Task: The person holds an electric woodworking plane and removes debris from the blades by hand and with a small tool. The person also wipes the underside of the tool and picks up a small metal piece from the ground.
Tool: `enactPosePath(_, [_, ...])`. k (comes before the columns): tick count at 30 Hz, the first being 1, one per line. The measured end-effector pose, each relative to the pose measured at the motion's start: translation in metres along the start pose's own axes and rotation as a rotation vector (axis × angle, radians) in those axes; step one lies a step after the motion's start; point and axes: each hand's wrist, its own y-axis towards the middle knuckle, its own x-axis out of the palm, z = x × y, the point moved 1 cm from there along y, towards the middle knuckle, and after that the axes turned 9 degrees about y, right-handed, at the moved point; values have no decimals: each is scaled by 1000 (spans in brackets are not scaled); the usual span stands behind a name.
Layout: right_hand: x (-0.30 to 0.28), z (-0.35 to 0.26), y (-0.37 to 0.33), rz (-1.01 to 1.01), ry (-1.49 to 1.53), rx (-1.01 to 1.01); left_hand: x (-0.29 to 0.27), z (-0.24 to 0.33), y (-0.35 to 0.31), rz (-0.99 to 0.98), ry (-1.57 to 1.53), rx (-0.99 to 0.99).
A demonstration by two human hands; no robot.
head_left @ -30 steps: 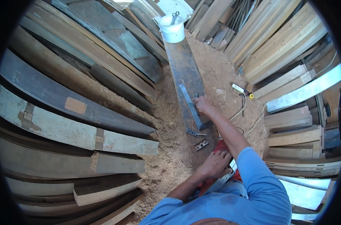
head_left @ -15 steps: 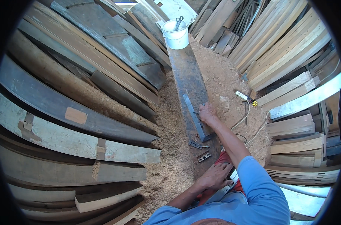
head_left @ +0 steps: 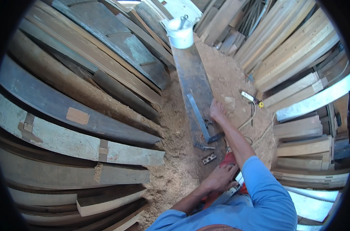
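Observation:
My right hand (head_left: 218,110) is at the right edge of a long dark plank bench (head_left: 192,67). It is blurred, and its fingers are mostly hidden. Left of it lies a metal try square (head_left: 198,117), its long blade pointing away from me. A small dark piece (head_left: 208,122) rests beside the blade. My left hand (head_left: 222,178) lies over my lap on red cloth (head_left: 229,158), its fingers stretched out, beside a white-and-grey object (head_left: 239,179) partly hidden by my arm. A dark metal clamp-like part (head_left: 204,146) and a small block with holes (head_left: 208,158) lie near the bench's close end.
A white bucket (head_left: 181,36) with scissors in it stands at the bench's far end. Stacked boards (head_left: 78,115) crowd the left, and more timber (head_left: 294,50) leans on the right. A power strip (head_left: 247,96) with a cord and wood shavings (head_left: 175,161) cover the floor.
My right hand has drawn away from the try square toward the bench's right edge. The small dark piece by the blade now shows uncovered. My left hand stays in place.

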Motion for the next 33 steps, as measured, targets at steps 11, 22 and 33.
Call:
enactPosePath(11, [-139, 64, -46, -344, 1019, 142, -1, 0, 0, 268, -189, -24])
enactPosePath(22, [-192, 127, -336, -77, 1198, 63, 25, -4, -6, 391, -232, -57])
enactPosePath(33, [-90, 165, -435, 87, 782, -92, 35, 19, 1, 348, -193, -58])
